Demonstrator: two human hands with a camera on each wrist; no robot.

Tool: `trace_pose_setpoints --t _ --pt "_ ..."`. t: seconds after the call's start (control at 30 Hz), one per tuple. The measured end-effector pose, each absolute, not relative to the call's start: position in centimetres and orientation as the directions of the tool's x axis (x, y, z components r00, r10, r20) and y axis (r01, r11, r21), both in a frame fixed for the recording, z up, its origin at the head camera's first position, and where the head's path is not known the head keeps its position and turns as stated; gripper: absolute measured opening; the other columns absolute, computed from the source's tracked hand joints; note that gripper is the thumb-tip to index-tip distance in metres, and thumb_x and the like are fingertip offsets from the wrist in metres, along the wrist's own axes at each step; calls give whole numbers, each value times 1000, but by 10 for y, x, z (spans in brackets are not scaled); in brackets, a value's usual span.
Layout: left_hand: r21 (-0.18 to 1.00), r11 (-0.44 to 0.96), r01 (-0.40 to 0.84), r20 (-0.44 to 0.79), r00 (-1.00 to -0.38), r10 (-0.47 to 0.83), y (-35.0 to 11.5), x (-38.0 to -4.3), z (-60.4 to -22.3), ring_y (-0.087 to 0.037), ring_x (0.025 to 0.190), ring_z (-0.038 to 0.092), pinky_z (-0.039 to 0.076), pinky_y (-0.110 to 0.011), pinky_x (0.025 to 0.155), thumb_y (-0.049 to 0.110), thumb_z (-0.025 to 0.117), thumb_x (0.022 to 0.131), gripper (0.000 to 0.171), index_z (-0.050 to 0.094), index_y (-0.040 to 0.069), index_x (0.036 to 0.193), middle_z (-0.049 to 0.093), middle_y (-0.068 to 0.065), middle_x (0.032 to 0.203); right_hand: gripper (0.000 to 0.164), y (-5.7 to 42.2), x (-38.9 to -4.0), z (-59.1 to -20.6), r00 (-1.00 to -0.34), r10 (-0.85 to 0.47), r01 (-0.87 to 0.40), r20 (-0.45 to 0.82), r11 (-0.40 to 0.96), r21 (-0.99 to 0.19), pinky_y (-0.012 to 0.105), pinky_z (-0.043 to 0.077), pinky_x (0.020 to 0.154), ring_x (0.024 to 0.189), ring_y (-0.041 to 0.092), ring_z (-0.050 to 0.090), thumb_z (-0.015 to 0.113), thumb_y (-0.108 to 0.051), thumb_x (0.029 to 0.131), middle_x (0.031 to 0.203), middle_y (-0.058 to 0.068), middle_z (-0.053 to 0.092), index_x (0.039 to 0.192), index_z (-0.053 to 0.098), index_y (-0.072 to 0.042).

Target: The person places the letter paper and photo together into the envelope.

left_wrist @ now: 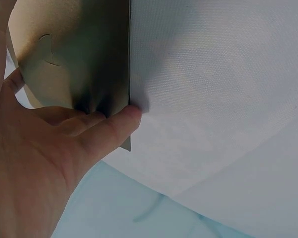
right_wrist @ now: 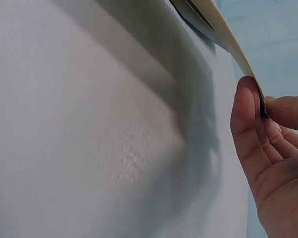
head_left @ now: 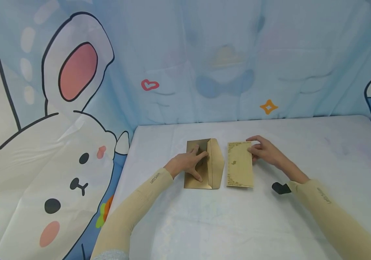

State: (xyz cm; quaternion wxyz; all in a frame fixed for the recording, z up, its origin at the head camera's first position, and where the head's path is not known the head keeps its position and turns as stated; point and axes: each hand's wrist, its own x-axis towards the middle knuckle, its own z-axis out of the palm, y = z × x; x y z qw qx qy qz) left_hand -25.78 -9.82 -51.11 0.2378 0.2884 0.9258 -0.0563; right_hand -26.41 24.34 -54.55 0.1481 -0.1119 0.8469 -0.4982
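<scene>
A shiny gold envelope (head_left: 198, 182) with its flap (head_left: 217, 164) unfolded to the right lies on the table. My left hand (head_left: 188, 162) rests on it with fingers and thumb spread. Seen from the left wrist, the fingers of this hand (left_wrist: 49, 148) lie across the envelope (left_wrist: 89, 44), and one fingertip reaches its edge. To the right, a pale gold card (head_left: 239, 164) with ornamented corners is pinched at its upper right edge by my right hand (head_left: 263, 151). The right wrist view shows the card (right_wrist: 233, 44) edge-on, between the thumb and fingers of the hand (right_wrist: 283, 173), raised off the cloth.
The table has a white cloth (head_left: 205, 224). A black piece (head_left: 281, 188) shows at the right sleeve's cuff. Behind the table hangs a light blue curtain (head_left: 179, 43), and a large printed rabbit (head_left: 58, 162) fills the left side.
</scene>
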Motion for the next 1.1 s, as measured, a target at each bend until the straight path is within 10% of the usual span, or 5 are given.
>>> trace_pose_setpoints --t 1.1 --pt "34 834 550 -467 -729 500 -99 -257 -511 -37 146 40 55 -45 90 72 74 73 112 13 36 159 7 -20 169 46 183 -285 -549 -912 -373 -47 -168 504 -863 32 57 69 72 18 69 54 -10 103 99 21 73 144 38 3"
